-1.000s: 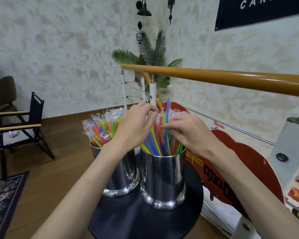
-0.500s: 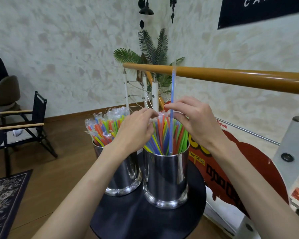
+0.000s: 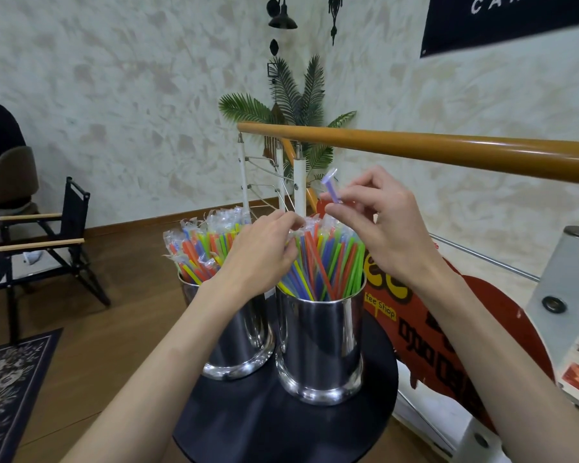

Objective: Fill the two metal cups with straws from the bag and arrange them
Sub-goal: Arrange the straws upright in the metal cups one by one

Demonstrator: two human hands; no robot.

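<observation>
Two polished metal cups stand touching side by side on a small round black table, each packed with wrapped coloured straws too many to count. The right hand hovers above the right cup, thumb and forefinger pinching a single purple-blue straw whose free end points up and away from the fingertips; the other fingers are loosely curled. The left hand sits between the two bunches, its fingertips curled in and pinching the clear wrapper tips at the near-left edge of the right cup's straws. Left of those fingers the left cup carries its own straws. Beyond the right hand a wooden handrail crosses, with open air between it and the pinched straw. Below the right wrist a red sign reads "fee Shop"; a dark banner up high shows "CA".
</observation>
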